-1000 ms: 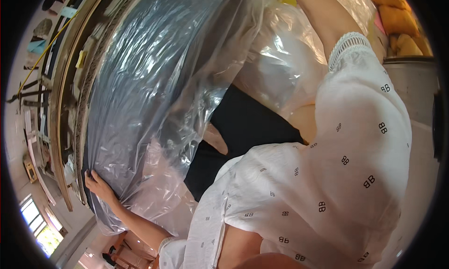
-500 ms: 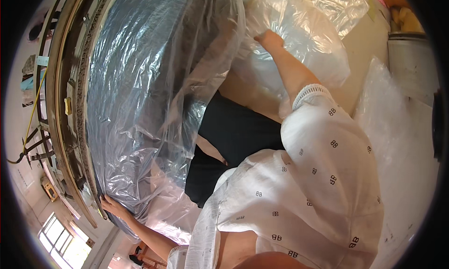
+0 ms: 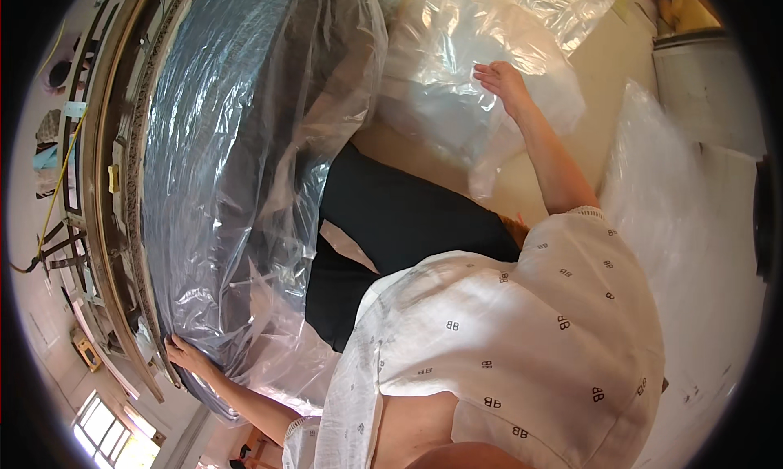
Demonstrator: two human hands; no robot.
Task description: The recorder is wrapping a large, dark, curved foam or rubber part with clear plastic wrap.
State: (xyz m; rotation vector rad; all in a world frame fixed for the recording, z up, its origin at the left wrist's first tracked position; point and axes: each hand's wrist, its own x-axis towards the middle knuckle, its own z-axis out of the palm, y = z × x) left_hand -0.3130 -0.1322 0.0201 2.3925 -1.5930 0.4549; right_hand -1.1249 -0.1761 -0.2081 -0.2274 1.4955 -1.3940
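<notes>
A large sheet of clear plastic film (image 3: 204,192) spreads from the machine edge on the left and hangs over my lap. At the film's lower left corner, by the machine's edge, my left hand (image 3: 188,358) has its fingers closed on the film; some fingertips are hidden. My right hand (image 3: 503,84) is raised at upper right, with its fingers stretched out and nothing in them. Behind that hand, a puffy heap of clear plastic bags (image 3: 444,53) lies on the floor; I cannot tell whether the hand touches it.
A long metal-framed machine bed (image 3: 104,183) runs along the left. To the right stand a grey bin (image 3: 705,86) with yellowish contents and a bundle of clear plastic (image 3: 648,163). A window (image 3: 114,432) shows at lower left.
My right hand has moved right, away from the hanging film, and its curled fingers have stretched out. The left hand stays at the film's corner. The whole view has shifted slightly.
</notes>
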